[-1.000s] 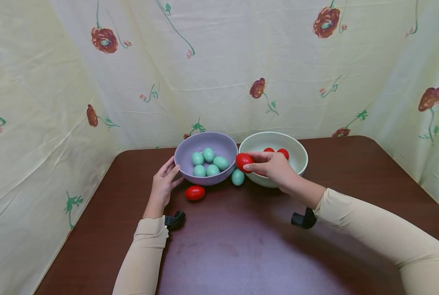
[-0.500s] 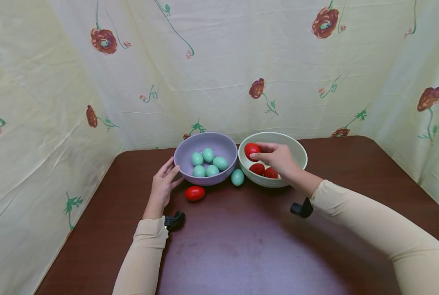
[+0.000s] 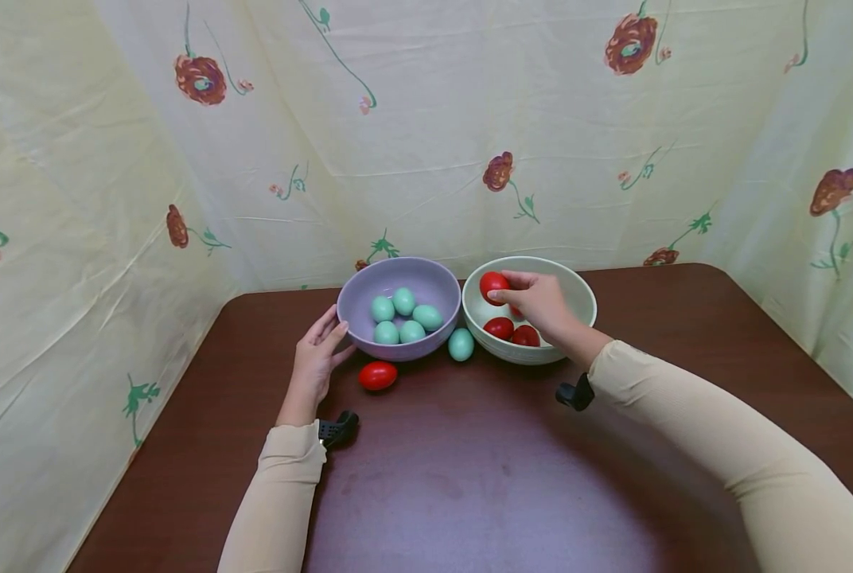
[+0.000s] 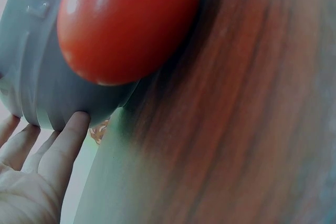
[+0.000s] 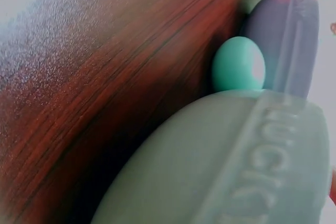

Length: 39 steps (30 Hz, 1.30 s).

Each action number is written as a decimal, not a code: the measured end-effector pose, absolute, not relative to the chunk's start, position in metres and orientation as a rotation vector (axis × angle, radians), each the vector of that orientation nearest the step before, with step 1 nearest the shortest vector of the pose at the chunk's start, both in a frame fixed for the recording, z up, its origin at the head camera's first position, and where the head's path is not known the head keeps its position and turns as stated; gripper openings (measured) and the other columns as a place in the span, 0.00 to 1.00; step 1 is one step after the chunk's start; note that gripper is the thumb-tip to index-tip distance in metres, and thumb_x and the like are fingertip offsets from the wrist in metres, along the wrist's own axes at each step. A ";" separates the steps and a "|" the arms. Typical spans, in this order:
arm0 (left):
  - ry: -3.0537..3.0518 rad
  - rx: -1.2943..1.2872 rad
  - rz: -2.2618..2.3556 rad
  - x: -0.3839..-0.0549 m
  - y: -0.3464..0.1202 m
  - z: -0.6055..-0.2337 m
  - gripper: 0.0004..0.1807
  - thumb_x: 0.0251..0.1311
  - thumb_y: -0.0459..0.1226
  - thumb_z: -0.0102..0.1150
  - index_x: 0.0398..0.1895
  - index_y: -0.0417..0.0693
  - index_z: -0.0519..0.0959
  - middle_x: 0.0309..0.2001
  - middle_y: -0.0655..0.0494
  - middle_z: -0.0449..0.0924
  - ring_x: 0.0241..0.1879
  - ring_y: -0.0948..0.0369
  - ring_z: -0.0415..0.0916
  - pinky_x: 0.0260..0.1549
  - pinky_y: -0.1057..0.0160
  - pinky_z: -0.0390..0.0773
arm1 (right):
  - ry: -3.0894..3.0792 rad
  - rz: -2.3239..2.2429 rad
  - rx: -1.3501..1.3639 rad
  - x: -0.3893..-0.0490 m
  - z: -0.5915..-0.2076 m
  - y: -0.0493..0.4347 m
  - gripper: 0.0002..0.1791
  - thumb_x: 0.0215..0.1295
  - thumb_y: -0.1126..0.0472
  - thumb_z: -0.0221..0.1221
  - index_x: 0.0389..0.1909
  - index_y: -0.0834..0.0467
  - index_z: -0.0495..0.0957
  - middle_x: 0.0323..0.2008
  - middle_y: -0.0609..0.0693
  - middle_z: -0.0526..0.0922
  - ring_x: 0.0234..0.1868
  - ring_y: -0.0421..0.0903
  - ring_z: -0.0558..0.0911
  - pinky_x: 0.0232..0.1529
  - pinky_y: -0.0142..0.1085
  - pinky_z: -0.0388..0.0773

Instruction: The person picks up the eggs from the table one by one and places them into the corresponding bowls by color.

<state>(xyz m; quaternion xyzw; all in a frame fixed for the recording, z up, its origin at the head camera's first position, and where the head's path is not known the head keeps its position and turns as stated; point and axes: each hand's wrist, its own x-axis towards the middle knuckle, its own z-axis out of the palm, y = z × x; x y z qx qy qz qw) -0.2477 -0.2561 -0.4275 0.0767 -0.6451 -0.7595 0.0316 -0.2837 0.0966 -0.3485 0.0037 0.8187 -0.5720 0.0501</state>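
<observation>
My left hand holds the left side of a purple bowl, with the thumb at the rim and the fingers against the outer wall. Several mint-green eggs lie inside. My right hand pinches a red egg between thumb and fingers, over a pale green bowl. Red eggs sit in that bowl, one partly hidden behind the hand. On the table, another red egg lies before the purple bowl, near my left hand; it looms large in the left wrist view.
A single mint-green egg rests on the table in front of the gap between the bowls. The dark brown table ends at a flower-patterned curtain behind the bowls. Black wrist devices show at both cuffs.
My right hand has carried the red egg from the pale green bowl's front left rim up and slightly right, over its inside. The left hand has stayed at the purple bowl.
</observation>
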 end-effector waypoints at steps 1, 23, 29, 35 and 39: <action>-1.985 0.237 -2.338 -0.248 -0.256 -0.428 0.32 0.70 0.40 0.56 0.76 0.52 0.62 0.77 0.52 0.59 0.71 0.53 0.66 0.58 0.51 0.77 | 2.495 -1.740 0.013 -0.285 -0.350 0.096 0.30 0.64 0.54 0.66 0.67 0.53 0.73 0.59 0.56 0.82 0.32 0.46 0.78 0.38 0.33 0.81; -1.965 0.221 -2.362 -0.248 -0.256 -0.430 0.32 0.70 0.38 0.57 0.76 0.51 0.61 0.77 0.51 0.59 0.71 0.53 0.66 0.58 0.50 0.76 | 2.596 -1.591 0.151 -0.304 -0.371 0.087 0.31 0.64 0.55 0.66 0.68 0.53 0.73 0.64 0.53 0.78 0.56 0.50 0.72 0.41 0.31 0.71; -1.971 0.219 -2.349 -0.249 -0.256 -0.429 0.32 0.70 0.40 0.57 0.76 0.52 0.62 0.77 0.51 0.59 0.72 0.54 0.65 0.58 0.51 0.77 | 2.647 -1.499 0.145 -0.308 -0.374 0.087 0.31 0.62 0.53 0.68 0.66 0.51 0.75 0.62 0.54 0.80 0.44 0.50 0.75 0.33 0.30 0.73; -1.974 0.234 -2.346 -0.249 -0.256 -0.429 0.32 0.70 0.39 0.57 0.76 0.52 0.62 0.77 0.52 0.59 0.71 0.53 0.66 0.58 0.50 0.77 | 2.668 -1.415 0.056 -0.308 -0.377 0.088 0.31 0.62 0.55 0.68 0.66 0.54 0.75 0.62 0.55 0.80 0.55 0.52 0.75 0.41 0.31 0.77; -1.971 0.220 -2.351 -0.249 -0.257 -0.429 0.32 0.70 0.39 0.57 0.76 0.52 0.61 0.77 0.51 0.58 0.72 0.53 0.65 0.58 0.50 0.77 | 2.703 -1.378 0.001 -0.308 -0.379 0.087 0.31 0.61 0.56 0.69 0.66 0.55 0.75 0.62 0.56 0.80 0.59 0.55 0.74 0.49 0.36 0.76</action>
